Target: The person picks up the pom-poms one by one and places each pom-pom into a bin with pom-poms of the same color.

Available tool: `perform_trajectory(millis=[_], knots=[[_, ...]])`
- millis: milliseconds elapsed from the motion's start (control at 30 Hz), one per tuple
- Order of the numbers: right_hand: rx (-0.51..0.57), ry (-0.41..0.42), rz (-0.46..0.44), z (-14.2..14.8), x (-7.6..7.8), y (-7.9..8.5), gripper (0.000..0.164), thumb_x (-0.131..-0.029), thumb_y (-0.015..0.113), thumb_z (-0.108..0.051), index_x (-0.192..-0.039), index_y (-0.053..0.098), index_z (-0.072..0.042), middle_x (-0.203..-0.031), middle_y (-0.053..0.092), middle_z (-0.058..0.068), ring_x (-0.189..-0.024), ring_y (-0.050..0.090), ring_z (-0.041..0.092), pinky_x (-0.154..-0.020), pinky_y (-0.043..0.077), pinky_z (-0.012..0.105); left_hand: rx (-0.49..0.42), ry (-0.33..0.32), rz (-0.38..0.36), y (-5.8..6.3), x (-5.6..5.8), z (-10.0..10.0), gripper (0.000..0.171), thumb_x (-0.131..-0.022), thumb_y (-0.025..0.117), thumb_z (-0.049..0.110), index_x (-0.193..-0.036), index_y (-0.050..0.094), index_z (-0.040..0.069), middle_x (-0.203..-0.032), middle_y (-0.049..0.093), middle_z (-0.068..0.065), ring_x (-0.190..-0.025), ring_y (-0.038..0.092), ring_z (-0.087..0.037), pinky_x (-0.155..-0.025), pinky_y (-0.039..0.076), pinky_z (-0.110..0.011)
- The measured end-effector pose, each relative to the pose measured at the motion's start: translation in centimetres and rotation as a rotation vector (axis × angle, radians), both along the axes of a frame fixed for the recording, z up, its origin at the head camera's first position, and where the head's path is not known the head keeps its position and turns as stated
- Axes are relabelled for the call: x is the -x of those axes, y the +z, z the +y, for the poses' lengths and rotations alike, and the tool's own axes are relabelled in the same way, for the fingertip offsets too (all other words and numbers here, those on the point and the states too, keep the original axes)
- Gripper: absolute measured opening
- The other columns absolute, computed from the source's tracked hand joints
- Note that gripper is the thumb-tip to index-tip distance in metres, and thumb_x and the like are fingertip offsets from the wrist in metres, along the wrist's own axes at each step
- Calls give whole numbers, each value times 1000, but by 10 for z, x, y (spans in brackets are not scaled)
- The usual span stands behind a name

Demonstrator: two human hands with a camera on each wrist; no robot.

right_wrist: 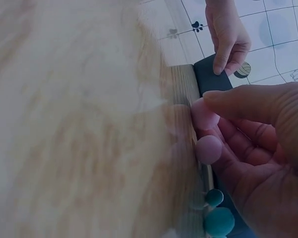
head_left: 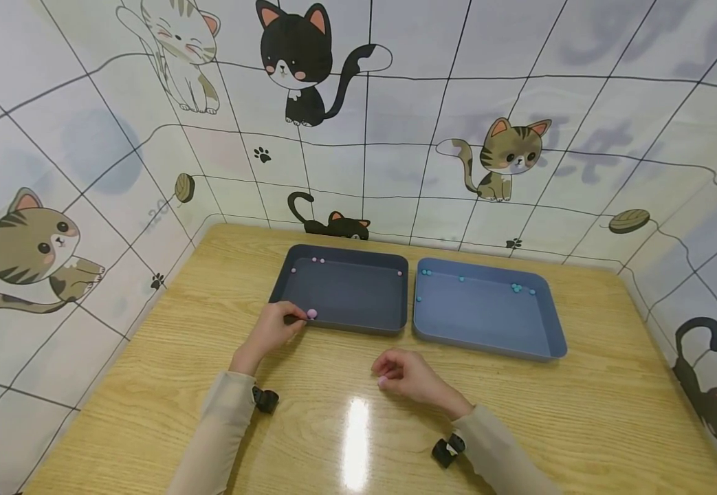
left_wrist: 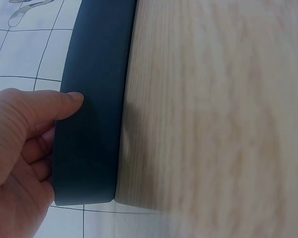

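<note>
At the near left corner of a dark grey tray [head_left: 358, 326], my left hand [head_left: 276, 325] grips the wall; its thumb [left_wrist: 72, 101] lies on the outer side and the fingers curl behind. A pink ball [head_left: 312, 313] sits by those fingertips. Over the wood in front of the trays, my right hand [head_left: 412, 375] pinches a pink ball [right_wrist: 204, 115] between thumb and fingers. Against its fingers shows a second pink ball [right_wrist: 208, 150]. Two teal balls [right_wrist: 219, 222] appear below these in the right wrist view.
Right of the dark tray stands a blue tray [head_left: 482, 316] with several small teal balls [head_left: 516, 287] scattered in it. Small pink balls [head_left: 317, 260] lie about in the dark tray. A cat-patterned sheet [head_left: 407, 172] rises behind and beside the wooden table [head_left: 612, 385].
</note>
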State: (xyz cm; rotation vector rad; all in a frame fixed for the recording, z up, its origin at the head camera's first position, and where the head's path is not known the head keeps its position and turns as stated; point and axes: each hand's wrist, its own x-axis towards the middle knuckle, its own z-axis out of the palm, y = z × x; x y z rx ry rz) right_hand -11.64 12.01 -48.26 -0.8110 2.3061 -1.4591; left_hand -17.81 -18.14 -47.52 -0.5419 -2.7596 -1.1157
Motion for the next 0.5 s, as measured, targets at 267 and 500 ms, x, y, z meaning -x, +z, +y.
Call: perform_trajectory(millis=[267, 500], knots=[[-9, 53, 23, 4, 4, -3, 14, -82, 64, 8, -95, 63, 2, -94, 62, 11, -86, 61, 25, -77, 53, 26, 1, -3, -4, 1, 0, 0, 8, -78, 71, -3, -86, 72, -1, -85, 68, -11, -83, 64, -26, -77, 52, -41], [-5, 15, -16, 2, 4, -3, 14, -81, 65, 8, -93, 64, 1, -92, 63, 9, -84, 60, 21, -77, 52, 26, 9, -7, -5, 0, 1, -1, 8, -79, 70, -3, -86, 72, -1, -85, 68, -11, -82, 63, -26, -76, 52, -41]])
